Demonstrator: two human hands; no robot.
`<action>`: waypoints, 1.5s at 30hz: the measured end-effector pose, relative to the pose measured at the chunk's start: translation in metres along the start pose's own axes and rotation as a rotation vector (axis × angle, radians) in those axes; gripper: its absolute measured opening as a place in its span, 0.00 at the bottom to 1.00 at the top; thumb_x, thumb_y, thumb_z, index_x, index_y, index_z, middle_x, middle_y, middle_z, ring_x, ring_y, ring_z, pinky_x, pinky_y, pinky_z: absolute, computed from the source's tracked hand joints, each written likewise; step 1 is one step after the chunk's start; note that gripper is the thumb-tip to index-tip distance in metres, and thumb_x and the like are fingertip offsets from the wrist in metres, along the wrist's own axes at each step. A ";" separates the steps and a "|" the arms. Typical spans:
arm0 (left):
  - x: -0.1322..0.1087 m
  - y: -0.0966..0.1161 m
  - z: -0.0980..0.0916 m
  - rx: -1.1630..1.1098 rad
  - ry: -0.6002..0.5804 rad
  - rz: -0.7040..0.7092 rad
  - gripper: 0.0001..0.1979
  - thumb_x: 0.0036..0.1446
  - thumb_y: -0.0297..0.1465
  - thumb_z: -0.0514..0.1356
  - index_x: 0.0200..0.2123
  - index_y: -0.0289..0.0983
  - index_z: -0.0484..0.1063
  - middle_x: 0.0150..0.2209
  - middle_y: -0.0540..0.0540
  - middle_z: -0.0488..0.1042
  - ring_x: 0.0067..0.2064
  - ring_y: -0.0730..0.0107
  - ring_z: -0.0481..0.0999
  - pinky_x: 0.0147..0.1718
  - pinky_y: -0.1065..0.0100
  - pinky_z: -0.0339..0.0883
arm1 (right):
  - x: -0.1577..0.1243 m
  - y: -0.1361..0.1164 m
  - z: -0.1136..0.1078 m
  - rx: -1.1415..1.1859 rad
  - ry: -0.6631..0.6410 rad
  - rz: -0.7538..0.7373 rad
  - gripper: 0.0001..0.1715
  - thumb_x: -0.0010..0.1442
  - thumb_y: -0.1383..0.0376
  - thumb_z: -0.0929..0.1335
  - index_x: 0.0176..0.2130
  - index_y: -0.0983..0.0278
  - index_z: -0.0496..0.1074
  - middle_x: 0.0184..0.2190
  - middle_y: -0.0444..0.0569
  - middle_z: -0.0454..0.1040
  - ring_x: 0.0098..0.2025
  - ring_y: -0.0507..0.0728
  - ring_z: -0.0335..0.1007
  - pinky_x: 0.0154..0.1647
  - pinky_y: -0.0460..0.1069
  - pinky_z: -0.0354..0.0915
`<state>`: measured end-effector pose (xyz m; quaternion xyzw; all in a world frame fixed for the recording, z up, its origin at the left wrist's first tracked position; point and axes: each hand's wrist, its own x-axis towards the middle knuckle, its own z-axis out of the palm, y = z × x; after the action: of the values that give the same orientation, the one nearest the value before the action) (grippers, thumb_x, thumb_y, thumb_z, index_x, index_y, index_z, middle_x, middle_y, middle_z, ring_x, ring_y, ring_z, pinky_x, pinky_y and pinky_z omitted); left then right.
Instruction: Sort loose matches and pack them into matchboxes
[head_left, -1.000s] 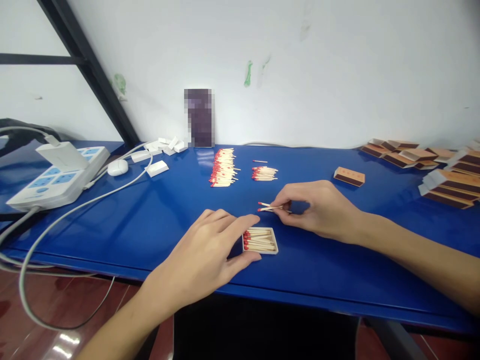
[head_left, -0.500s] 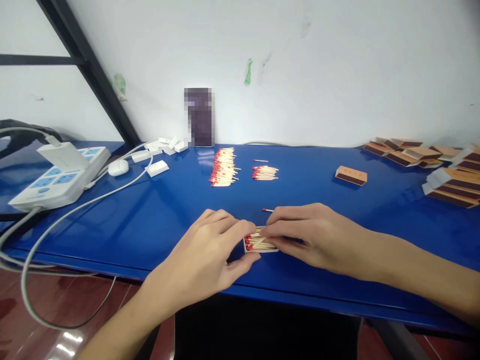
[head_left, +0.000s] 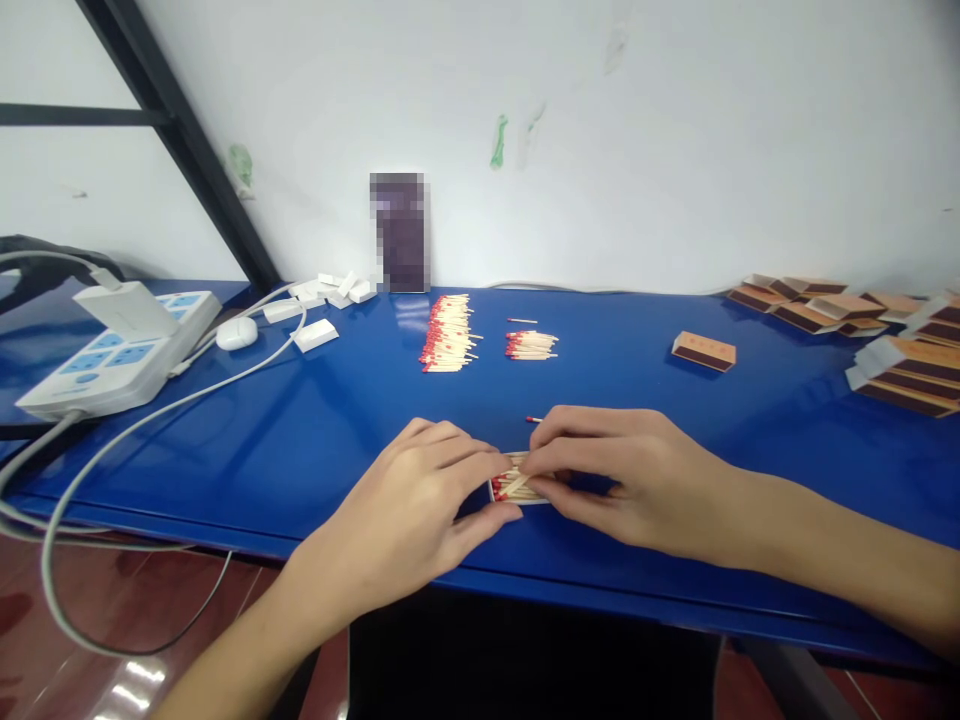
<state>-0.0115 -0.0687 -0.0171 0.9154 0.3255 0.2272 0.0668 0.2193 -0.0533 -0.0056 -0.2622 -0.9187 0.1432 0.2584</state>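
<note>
A white matchbox tray [head_left: 541, 502] full of red-tipped matches [head_left: 517, 482] lies near the table's front edge. My left hand [head_left: 420, 500] grips the tray's left end, thumb at the near side and fingers at the far side. Over the tray's right half, my right hand [head_left: 615, 470] has thumb and forefinger pinched on a match [head_left: 514, 486] that lies slantwise across the others. The fingers partly hide the tray's right end. Just beyond the right fingers, a loose match [head_left: 534, 420] lies on the table, its tail hidden by the hand.
Beyond lie a large match pile [head_left: 448, 335], a smaller pile [head_left: 531, 346] and a single match [head_left: 522, 321]. A closed matchbox [head_left: 703, 351] sits right; matchbox sleeves [head_left: 911, 372] are stacked farther right. A power strip [head_left: 112, 360], cables and white trays [head_left: 315, 336] occupy the left.
The right fingers have shifted slightly within the tray, and the slanted match between them shows more clearly. The left hand keeps its hold on the tray.
</note>
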 end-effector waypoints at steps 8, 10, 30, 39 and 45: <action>0.001 -0.001 -0.001 -0.016 -0.010 0.014 0.09 0.65 0.37 0.58 0.43 0.38 0.73 0.42 0.50 0.78 0.44 0.67 0.74 0.45 0.62 0.61 | -0.003 0.000 0.007 -0.025 0.023 -0.036 0.06 0.63 0.69 0.67 0.38 0.64 0.76 0.37 0.49 0.73 0.30 0.48 0.70 0.31 0.44 0.67; 0.001 -0.001 -0.001 -0.016 -0.013 0.013 0.09 0.65 0.37 0.58 0.43 0.38 0.73 0.41 0.50 0.78 0.44 0.67 0.74 0.44 0.62 0.60 | -0.002 0.000 0.007 -0.027 0.025 -0.023 0.06 0.62 0.69 0.67 0.35 0.65 0.76 0.37 0.49 0.73 0.30 0.49 0.70 0.31 0.44 0.67; -0.001 -0.001 -0.002 -0.021 0.003 0.036 0.09 0.65 0.36 0.58 0.44 0.38 0.74 0.42 0.48 0.78 0.46 0.66 0.75 0.47 0.61 0.63 | 0.002 0.001 0.002 0.034 -0.021 0.058 0.08 0.63 0.68 0.67 0.36 0.63 0.77 0.34 0.47 0.74 0.31 0.49 0.70 0.32 0.44 0.67; -0.001 -0.001 -0.001 0.000 -0.003 0.024 0.10 0.64 0.37 0.59 0.44 0.38 0.75 0.43 0.47 0.78 0.46 0.65 0.75 0.47 0.60 0.63 | 0.003 0.007 -0.010 0.000 -0.039 0.099 0.09 0.64 0.64 0.66 0.37 0.62 0.78 0.34 0.47 0.73 0.31 0.50 0.69 0.31 0.45 0.65; -0.003 -0.001 -0.001 0.007 -0.018 0.001 0.12 0.64 0.36 0.60 0.48 0.38 0.71 0.41 0.48 0.77 0.44 0.65 0.74 0.46 0.60 0.62 | 0.001 0.033 -0.024 -0.169 0.021 0.173 0.10 0.63 0.61 0.66 0.37 0.62 0.76 0.31 0.47 0.73 0.30 0.52 0.67 0.29 0.47 0.63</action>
<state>-0.0145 -0.0696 -0.0178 0.9178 0.3253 0.2177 0.0665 0.2451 -0.0222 0.0020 -0.3626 -0.8987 0.0844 0.2319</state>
